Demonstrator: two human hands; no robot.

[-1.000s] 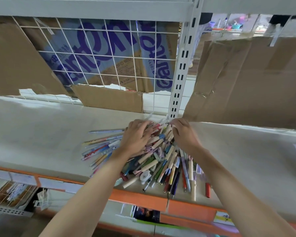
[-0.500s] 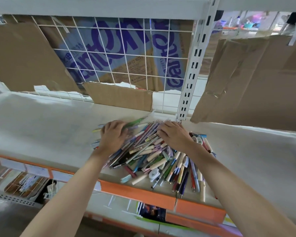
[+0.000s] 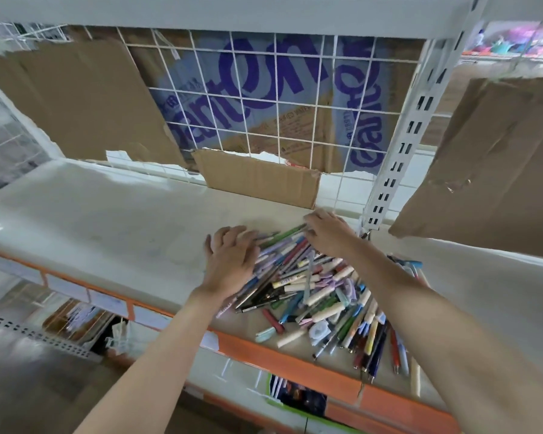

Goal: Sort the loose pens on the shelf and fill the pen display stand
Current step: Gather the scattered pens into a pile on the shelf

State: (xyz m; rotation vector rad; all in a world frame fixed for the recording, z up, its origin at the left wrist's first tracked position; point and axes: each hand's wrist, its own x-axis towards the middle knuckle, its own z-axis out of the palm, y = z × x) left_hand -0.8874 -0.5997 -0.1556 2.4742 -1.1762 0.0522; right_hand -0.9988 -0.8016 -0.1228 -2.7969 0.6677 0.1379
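Two flat, relaxed hands, left (image 3: 231, 261) and right (image 3: 328, 233), grips released, atop pens (image 3: 311, 286).

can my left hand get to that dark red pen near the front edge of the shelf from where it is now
Probably yes. The left hand rests on the left side of the pen pile, and the dark red pen lies on top near the front edge, uncovered, with bare shelf beside it.

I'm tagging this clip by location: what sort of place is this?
Most likely a stationery shop or its stockroom: a slotted metal shelf upright, an orange price-label strip along the shelf edge, and a heap of loose pens under both hands.
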